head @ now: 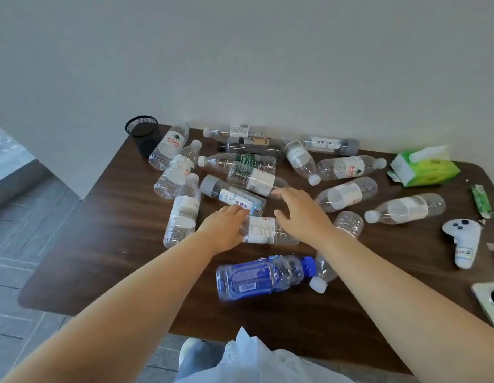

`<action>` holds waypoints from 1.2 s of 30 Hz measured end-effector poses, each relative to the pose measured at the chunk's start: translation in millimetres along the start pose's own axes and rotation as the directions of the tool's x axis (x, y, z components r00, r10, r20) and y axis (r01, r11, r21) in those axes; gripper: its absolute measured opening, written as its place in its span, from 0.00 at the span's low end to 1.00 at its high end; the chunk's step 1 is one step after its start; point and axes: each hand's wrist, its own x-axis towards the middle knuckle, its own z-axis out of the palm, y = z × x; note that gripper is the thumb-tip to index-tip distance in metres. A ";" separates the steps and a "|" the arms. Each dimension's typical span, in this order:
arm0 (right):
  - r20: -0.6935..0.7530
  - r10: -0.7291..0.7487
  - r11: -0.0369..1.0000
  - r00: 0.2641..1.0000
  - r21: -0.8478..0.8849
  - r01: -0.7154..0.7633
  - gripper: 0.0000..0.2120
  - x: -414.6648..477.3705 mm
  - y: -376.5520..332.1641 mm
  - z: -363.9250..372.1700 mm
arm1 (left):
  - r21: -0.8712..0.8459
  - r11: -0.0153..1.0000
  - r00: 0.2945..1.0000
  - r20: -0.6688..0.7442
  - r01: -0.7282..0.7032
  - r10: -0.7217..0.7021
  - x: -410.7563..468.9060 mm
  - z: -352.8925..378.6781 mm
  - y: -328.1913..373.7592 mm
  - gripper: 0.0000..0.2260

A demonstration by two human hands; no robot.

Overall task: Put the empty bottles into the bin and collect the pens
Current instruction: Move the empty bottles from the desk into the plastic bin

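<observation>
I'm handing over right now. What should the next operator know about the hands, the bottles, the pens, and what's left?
Left hand: open, fingers resting on the white-labelled clear bottle.
Right hand: open, holding nothing, beside that bottle.
Things: all the bottles lie scattered on the table, with the blue bottle nearest. The mesh pen cup is at the far left corner. No pens or bin are in view.
Done: nothing visible.
Left: bin every bottle, collect the pens.
</observation>
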 end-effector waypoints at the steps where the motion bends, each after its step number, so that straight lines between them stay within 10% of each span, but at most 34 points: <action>1: -0.009 0.009 1.000 1.000 -0.004 -0.009 0.22 -1.0 1.6 0.3 | 0.006 1.000 0.999 0.040 0.019 -0.019 0.9 3.1 0.6 0.29; 15: 0.111 -0.093 0.986 0.989 0.147 0.076 0.03 -27.9 8.0 12.0 | 0.063 0.997 0.999 -0.024 0.049 -0.048 -11.3 15.1 -11.8 0.36; 25: 0.595 0.035 0.974 0.803 -0.200 0.106 0.51 -28.1 9.2 45.0 | -0.248 0.956 0.909 -0.341 0.160 -0.240 -48.4 -10.7 -33.0 0.35; 36: 0.569 -0.044 0.997 0.821 0.076 0.001 0.31 22.5 -12.1 18.3 | -0.540 0.803 0.729 -0.439 0.254 -0.525 -96.9 -33.4 -78.5 0.39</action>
